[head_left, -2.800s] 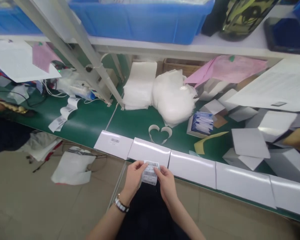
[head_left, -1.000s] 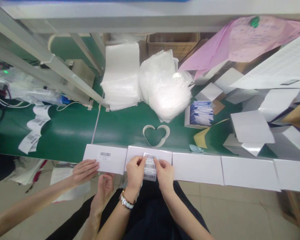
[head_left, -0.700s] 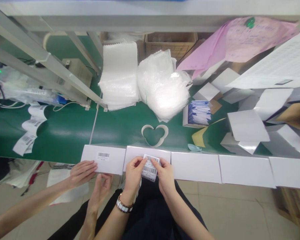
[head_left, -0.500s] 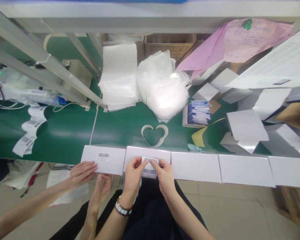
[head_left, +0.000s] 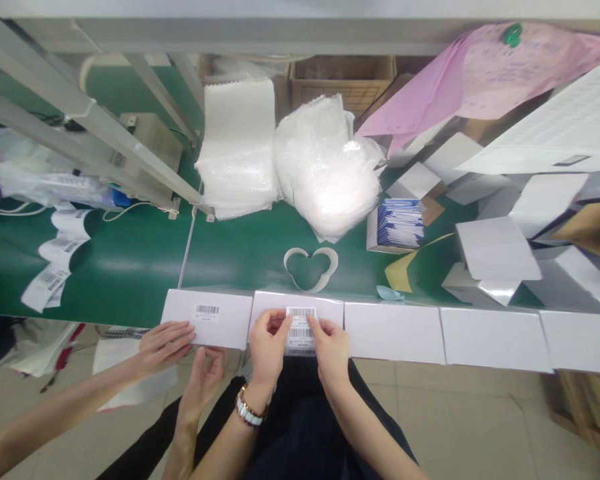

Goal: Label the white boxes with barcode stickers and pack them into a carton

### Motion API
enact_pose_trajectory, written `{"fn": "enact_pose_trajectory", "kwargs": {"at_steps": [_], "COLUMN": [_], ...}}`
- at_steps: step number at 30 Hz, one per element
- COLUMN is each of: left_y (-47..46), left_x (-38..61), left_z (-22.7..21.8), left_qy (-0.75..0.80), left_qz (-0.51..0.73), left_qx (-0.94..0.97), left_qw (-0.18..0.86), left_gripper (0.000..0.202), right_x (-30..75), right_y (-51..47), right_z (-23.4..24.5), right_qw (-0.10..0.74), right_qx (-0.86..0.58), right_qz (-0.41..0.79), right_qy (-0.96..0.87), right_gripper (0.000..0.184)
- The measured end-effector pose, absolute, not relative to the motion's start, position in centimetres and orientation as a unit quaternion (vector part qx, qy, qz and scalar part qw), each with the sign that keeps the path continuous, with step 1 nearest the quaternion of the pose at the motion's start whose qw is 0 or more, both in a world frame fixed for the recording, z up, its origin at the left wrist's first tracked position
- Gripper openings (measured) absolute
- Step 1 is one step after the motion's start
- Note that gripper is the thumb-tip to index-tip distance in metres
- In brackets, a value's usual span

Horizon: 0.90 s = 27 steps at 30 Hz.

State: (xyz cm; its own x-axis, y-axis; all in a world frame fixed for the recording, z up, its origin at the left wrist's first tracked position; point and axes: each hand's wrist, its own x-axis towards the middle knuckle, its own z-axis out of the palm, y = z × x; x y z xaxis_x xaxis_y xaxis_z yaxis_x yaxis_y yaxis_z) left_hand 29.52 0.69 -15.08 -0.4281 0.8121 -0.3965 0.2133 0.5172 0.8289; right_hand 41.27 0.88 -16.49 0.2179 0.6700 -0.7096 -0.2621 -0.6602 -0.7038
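Between both hands a strip of white barcode labels (head_left: 301, 328) lies over a white box (head_left: 333, 307) at the front edge of the green bench. My left hand (head_left: 270, 343), with a bracelet at its wrist, pinches the strip's left edge between thumb and fingers. The right edge is pinched by my right hand (head_left: 332, 343). A labelled white box (head_left: 225, 330) stands directly to the left, and a plain white box (head_left: 393, 333) to the right. How the strip's lower end runs beneath my hands is hidden.
A co-worker's hand (head_left: 167, 343) rests on the labelled box, the other hand (head_left: 205, 373) below it. Behind lie a curled paper strip (head_left: 333, 261), plastic bags (head_left: 325, 173), a small box of blue-white packets (head_left: 399, 223) and open white cartons (head_left: 497, 250). Metal posts (head_left: 87, 113) stand left.
The label strip has shifted slightly up and now lies flatter over the box, with more of its labels showing. My hands remain on its sides. The co-worker's hands look unchanged.
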Motion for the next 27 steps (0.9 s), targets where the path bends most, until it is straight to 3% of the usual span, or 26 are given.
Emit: {"fn": "enact_pose_trajectory", "kwargs": {"at_steps": [3,6,17,27], "left_y": [-0.1,-0.9,-1.6,-1.4], "left_x": [29.2,29.2,30.1,30.2], "left_z": [-14.8,-14.5,-16.1,-16.6], "left_qy": [0.747,0.673,0.571,0.568], "left_qz": [0.382,0.351,0.304,0.295], "left_qx": [0.481,0.63,0.735,0.745], "left_qw": [0.255,0.164,0.202,0.187], "left_gripper": [0.014,0.018,0.064,0.056], "right_x": [40.9,40.7,40.5,40.6], "right_y": [0.9,0.8,0.9,1.3], "right_z": [-16.6,-16.4,-16.3,-15.9], "right_qw": [0.363,0.334,0.278,0.253], "right_qx": [-0.703,-0.728,-0.756,-0.759], "right_qz": [0.582,0.55,0.515,0.496], "right_qy": [-0.185,-0.236,-0.293,-0.338], "right_gripper": [0.05,0.052,0.043,0.041]}}
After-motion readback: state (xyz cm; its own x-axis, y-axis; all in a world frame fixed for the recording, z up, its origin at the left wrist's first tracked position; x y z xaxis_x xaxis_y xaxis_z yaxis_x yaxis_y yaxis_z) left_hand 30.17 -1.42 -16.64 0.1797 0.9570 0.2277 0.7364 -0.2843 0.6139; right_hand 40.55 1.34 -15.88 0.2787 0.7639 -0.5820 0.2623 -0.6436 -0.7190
